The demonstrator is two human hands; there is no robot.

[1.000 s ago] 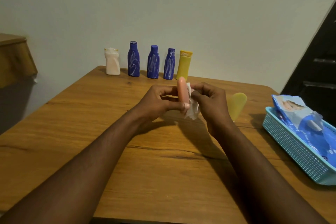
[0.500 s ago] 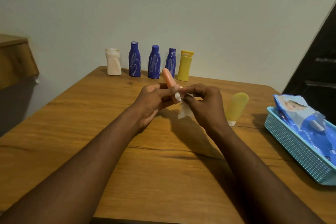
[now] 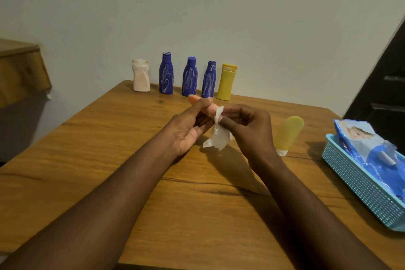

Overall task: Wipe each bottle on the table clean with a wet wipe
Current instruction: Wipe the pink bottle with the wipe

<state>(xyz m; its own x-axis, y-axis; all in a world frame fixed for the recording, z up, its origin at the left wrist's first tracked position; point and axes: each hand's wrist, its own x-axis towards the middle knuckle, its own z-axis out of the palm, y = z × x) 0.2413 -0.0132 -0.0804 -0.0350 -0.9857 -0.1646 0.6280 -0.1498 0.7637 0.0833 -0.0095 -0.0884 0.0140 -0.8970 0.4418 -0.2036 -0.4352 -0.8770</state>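
Over the desk (image 3: 109,138), the left hand (image 3: 188,131) is steadying the tilted peach bottle (image 3: 210,109) in a curled grip, so the right hand (image 3: 249,131), its grip pinching the wet wipe (image 3: 218,138), is wiping the bottle's near end.

Far edge: a row of five bottles (image 3: 189,76) stands upright on the table (image 3: 109,160), side by side, close before the wall (image 3: 219,17).
Centre: the left hand (image 3: 188,125) and the right hand (image 3: 247,125) meet above the table, in front of the row.
Between the hands: the left hand holds a small bottle (image 3: 194,99) tilted toward the row; the right hand pinches a wet wipe (image 3: 218,138) at its near end, and the wipe hangs below.
Right of the hands: an upturned bottle (image 3: 288,133) stands on its cap, leaning.
Right edge: a basket (image 3: 359,182) sits on the table, with a pack of wet wipes (image 3: 368,144) in it.
Left, off the table: a piece of furniture (image 3: 19,72).
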